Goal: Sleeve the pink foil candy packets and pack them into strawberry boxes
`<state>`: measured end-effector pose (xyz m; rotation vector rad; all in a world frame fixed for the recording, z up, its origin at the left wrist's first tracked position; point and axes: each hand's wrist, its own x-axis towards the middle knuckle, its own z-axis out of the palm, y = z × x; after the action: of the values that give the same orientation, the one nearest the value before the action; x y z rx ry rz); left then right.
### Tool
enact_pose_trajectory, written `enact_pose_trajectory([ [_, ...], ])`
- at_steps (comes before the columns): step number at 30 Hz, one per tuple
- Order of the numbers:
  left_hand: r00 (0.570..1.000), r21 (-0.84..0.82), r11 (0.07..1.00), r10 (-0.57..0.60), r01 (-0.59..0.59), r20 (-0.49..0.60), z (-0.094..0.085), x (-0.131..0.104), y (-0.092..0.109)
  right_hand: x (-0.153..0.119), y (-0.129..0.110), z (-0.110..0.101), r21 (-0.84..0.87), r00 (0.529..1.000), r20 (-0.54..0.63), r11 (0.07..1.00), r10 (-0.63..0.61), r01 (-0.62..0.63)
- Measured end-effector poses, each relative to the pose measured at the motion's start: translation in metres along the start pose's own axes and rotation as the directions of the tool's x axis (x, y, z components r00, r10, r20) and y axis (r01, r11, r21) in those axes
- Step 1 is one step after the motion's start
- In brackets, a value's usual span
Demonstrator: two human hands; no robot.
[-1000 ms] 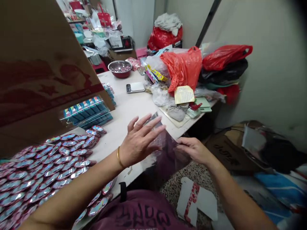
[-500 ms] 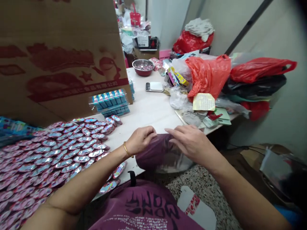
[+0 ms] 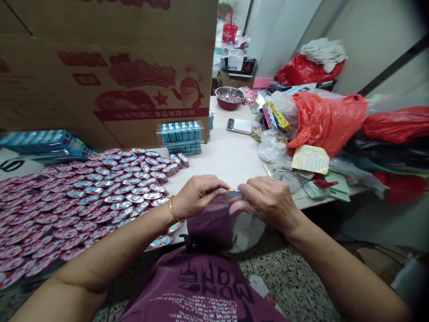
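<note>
Clear plastic bag [image 3: 223, 221], upper edge left-to-right, body downward, between both gripping hands [image 3: 203, 192]

Thin clear plastic bag [image 3: 221, 223] looks smooth and glossy, totally see-through. Big brown printed cardboard box [image 3: 150, 58] is plain matt. Those oval pink packs [image 3: 122, 197] have super shiny, foil-looking tops. Crumpled orange-red plastic bag [image 3: 330, 118]: glossy, wrinkly. Slim gold-coloured bangle [image 3: 172, 209] looks like polished metal; white tabletop [image 3: 228, 154] seems smooth.

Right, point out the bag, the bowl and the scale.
Bag [image 3: 217, 221]: head view, middle of its see-through film.
Bowl [image 3: 229, 105]: head view, its red outer wall.
Scale [image 3: 242, 126]: head view, its white plate.
</note>
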<state>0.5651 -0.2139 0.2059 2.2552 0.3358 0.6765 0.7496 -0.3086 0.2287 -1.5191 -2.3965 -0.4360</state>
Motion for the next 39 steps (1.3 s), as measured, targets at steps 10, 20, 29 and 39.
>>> enact_pose_trajectory([
  [10,0.987,0.135,0.981,0.129,-0.142,0.099,-0.016,-0.012,0.029,0.006,-0.008,-0.024,0.098,0.991,0.045,0.988,-0.123,0.118],
  [20,0.993,0.309,0.943,0.118,-0.121,0.029,-0.022,-0.021,0.042,-0.012,-0.003,-0.041,0.117,0.998,0.045,0.992,-0.049,0.043],
  [29,0.967,0.512,0.821,0.234,-0.251,0.099,-0.023,-0.010,0.038,-0.038,0.001,-0.036,0.051,0.998,0.006,0.997,0.058,-0.058],
  [39,0.875,0.522,0.735,0.483,-0.432,0.043,0.016,0.017,0.044,-0.043,0.005,-0.041,0.218,0.985,0.109,0.964,0.131,-0.153],
])
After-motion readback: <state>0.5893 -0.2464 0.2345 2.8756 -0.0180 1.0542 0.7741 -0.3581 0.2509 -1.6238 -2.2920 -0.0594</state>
